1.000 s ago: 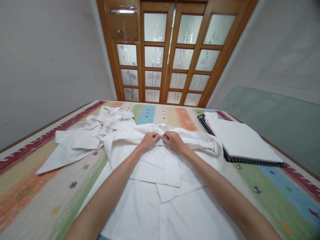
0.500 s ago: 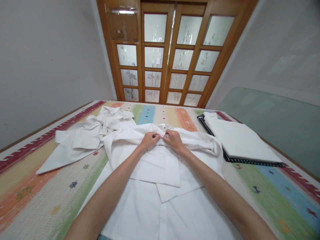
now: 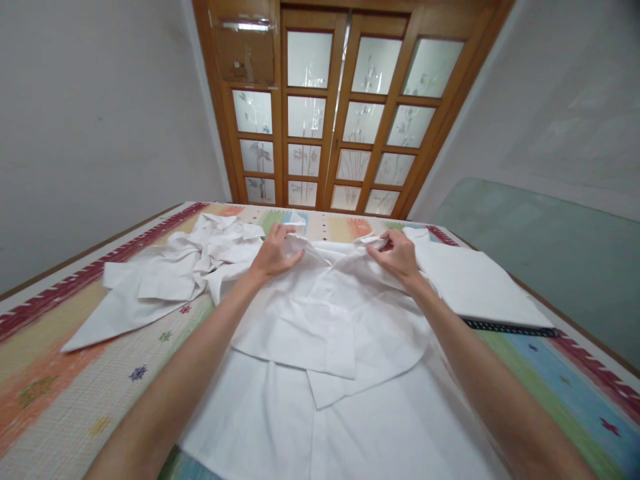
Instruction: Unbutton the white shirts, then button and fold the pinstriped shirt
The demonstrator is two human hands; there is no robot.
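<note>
A white shirt (image 3: 300, 320) lies spread before me, its front placket running down the middle toward me and its sleeves folded across the body. My left hand (image 3: 278, 252) pinches the collar area on the left, thumb toward me. On the right, my right hand (image 3: 396, 255) grips the same collar area between thumb and fingers. The cloth is lifted a little between both hands, and the collar parts in a shallow V. Fabric hides some of the fingertips.
At the left lies a crumpled white garment (image 3: 200, 260). A folded white garment (image 3: 487, 277) rests on a black patterned cloth (image 3: 510, 328) at the right. Everything lies on a striped, colourful cover (image 3: 125, 400). Walls flank it, and wooden glass-paned doors (image 3: 320, 147) stand beyond.
My hands have moved apart from the middle, left and right, each keeping a grip on the shirt's collar area. The collar is lifted and spread wider.
</note>
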